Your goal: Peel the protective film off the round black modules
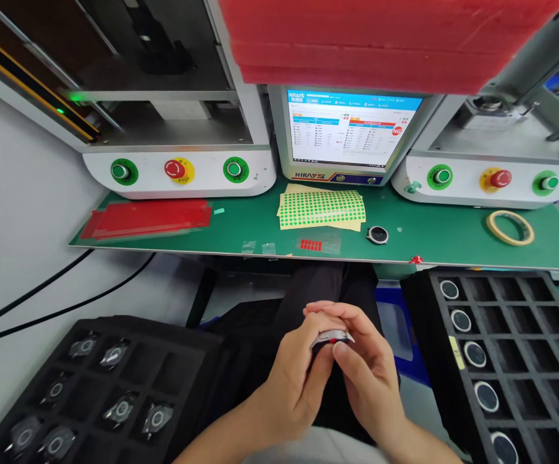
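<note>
Above my lap, both hands close around a silver-rimmed watch case [333, 335] held on edge. My left hand [295, 366] wraps it from the left, thumb against its near side. From the right, my right hand [369, 368] grips it, its thumb pressed beside a small red spot on the case. The fingers hide most of the case. Beyond my hands, on the green bench, lies another round watch case [377, 234] with a dark face. Left of that is a clear strip of red stickers [311, 245], with a sheet of green dot stickers [322, 210] behind it.
A black foam tray [82, 397] with several bagged watch parts is at lower left. Another foam tray [523, 341] at right holds a column of watch cases. Red film strips [149, 218] and a tape roll [510, 227] lie on the bench. Behind stand a screen [342, 138] and push-button machines.
</note>
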`<state>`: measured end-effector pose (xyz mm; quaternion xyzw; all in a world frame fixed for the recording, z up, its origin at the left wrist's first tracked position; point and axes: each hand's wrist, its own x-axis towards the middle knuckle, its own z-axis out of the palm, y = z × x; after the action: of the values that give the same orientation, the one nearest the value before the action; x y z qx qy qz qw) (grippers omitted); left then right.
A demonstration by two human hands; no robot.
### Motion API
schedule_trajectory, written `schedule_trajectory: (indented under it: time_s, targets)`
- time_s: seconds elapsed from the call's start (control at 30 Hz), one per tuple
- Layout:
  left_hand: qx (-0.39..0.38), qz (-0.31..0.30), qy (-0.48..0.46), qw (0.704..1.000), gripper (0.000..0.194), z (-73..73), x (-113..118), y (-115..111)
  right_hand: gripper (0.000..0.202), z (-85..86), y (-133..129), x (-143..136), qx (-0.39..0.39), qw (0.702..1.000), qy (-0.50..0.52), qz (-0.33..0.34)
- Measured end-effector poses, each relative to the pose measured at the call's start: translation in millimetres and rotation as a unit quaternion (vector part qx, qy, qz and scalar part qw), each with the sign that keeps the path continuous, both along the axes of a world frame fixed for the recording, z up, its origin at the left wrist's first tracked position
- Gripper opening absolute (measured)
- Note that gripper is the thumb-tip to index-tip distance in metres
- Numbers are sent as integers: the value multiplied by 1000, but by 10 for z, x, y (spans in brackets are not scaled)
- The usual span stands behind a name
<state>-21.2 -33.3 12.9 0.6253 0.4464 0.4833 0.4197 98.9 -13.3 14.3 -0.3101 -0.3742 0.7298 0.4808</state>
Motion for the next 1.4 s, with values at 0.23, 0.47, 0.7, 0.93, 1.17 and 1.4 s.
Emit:
schedule_trajectory:
  time_s: [0.23,0.47,0.7,0.93,1.17,1.4]
  targets:
    - [135,25,139,981,23,40,16,35,16,45,-7,-47,-27,998,21,-44]
    - [163,29,200,966,27,-31,56,98,15,28,-27,-156,-85,988,61,-111]
    - [146,2,114,983,27,-79,53,65,16,-10,-53,-65,-66,994,41,-73]
    - [-269,-151,-509,804,26,58,51,111,77,-12,-74,190,279,941,-175,-77]
    - [-333,-160,-541,756,31,30,58,68,80,-84,82,268,321,935,-148,-2]
    - [-303,-195,-548,755,33,-11,114,34,58,-211,52,256,274,960,-64,-11]
